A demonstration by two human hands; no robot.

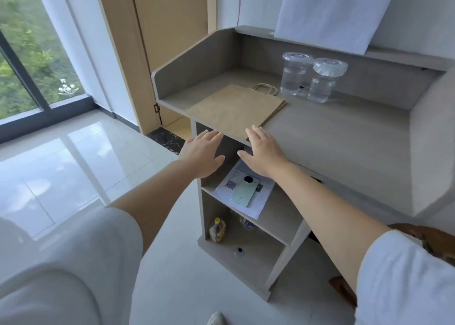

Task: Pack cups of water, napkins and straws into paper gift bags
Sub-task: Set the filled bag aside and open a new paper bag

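Currently left hand (202, 152) and right hand (263, 150) are released, fingers straight, holding nothing. Flat paper bags (234, 108) lie just past the fingertips, water cups (294, 75) farther beyond.

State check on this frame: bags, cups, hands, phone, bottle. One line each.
bags: folded flat on the counter, unopened.
far cup: upright, lidded, part full of water.
near cup: upright, covered, part full of water.
left hand: open, empty, at the counter's front edge.
right hand: open, empty, at the bags' near edge.
phone: face down on a paper sheet.
bottle: upright, capped.
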